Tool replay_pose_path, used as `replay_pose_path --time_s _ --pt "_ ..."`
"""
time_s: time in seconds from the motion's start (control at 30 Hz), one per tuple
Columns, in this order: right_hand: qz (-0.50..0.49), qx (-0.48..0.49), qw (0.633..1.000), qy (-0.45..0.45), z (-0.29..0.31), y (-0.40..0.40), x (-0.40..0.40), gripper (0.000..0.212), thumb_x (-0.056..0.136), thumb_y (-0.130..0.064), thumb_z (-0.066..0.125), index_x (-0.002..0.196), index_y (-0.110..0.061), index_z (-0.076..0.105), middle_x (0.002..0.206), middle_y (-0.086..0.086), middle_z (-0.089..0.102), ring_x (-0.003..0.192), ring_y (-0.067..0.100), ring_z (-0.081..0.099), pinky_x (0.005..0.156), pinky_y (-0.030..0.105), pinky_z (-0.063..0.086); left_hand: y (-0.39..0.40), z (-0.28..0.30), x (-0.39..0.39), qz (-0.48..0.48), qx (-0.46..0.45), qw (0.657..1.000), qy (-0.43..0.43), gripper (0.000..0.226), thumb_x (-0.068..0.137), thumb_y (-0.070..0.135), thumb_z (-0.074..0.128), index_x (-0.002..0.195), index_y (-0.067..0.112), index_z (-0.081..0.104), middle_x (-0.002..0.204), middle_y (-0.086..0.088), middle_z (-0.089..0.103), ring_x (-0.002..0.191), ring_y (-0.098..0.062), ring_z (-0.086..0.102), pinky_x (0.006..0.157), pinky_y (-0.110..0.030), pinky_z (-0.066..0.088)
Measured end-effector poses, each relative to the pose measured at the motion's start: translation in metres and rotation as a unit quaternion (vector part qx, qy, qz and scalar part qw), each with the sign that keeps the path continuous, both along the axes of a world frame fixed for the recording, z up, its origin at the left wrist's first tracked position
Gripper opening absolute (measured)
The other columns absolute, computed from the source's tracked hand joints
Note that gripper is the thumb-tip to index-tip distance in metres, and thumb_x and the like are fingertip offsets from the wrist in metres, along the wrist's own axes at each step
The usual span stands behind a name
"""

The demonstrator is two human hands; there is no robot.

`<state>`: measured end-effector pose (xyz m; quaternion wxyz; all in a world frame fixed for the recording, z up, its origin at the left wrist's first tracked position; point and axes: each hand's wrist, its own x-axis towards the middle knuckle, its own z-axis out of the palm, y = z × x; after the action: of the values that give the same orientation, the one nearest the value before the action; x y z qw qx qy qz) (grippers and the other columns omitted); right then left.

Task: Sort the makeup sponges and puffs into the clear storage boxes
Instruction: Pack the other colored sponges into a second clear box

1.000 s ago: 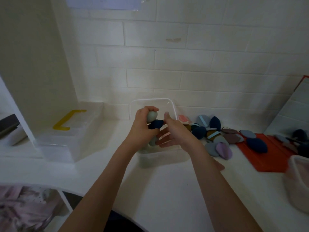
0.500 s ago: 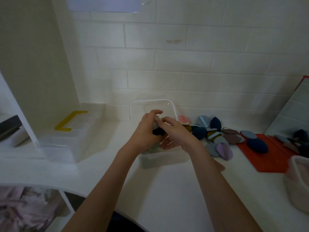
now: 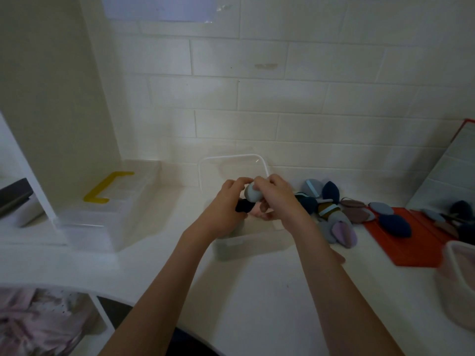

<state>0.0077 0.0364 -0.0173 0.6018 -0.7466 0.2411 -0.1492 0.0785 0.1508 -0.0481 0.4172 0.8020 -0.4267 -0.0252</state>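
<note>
**Two sponges in hand over the open box**

A white brick wall backs my white desk (image 3: 257, 304), and against that back edge sits the clear storage box (image 3: 231, 158) I am filling, its rim open toward me. My left hand (image 3: 223, 214) and right hand (image 3: 279, 199) meet just above it. My right fingers are curled around a grey sponge (image 3: 252, 194), and my left hand is closed on a dark sponge (image 3: 243, 205) just below it; the two sponges touch. I cannot tell whether anything else is tucked in my palms, or what already lies in the box, because my hands hide its floor.

To the right of the box, near the back edge, the unsorted pile of puffs (image 3: 331, 209) spills onto a red tray (image 3: 401, 247), where a navy puff (image 3: 394, 225) rests. A second clear box with a yellow handle (image 3: 108, 187) stands closed at the left back corner, and another container (image 3: 460, 278) sits at the right edge.

The risk I see is in the release: the sponges are soft and rounded, so if I let go while they are pressed together, one could bounce off the rim and roll across the desk. My right forearm also passes close by the pile, and drawing it back carelessly could sweep puffs toward the front edge. Mixing kinds in one box is another easy slip.
</note>
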Motion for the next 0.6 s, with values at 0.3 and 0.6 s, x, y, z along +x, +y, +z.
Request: replay_pose_path --time_s 0.3,0.6 --pt "0.17 -0.121 0.964 0.163 0.014 -0.002 -0.012 0.019 0.085 -0.013 0.053 0.103 -0.019 0.05 0.098 0.009 0.056 0.077 0.02 0.059 0.06 0.033 0.057 0.003 -0.002 0.005 0.01 -0.008 1.0 -0.016 0.041 0.091 0.001 0.05 0.126 0.022 0.049 0.127 -0.003 0.04 0.107 -0.018 0.053 0.091 -0.02 0.039" --pt "0.201 -0.297 0.917 0.175 -0.003 -0.008 -0.007 0.042 0.074 -0.017 0.077 0.107 -0.022 0.052 0.107 -0.001 0.057 0.092 0.016 0.059 0.079 0.032 0.056 0.002 0.0 0.003 0.05 -0.089 0.994 -0.04 0.032 0.092 -0.002 0.048 0.115 0.019 0.057 0.119 0.002 0.049 0.099 -0.004 0.047 0.082 0.003 0.033"
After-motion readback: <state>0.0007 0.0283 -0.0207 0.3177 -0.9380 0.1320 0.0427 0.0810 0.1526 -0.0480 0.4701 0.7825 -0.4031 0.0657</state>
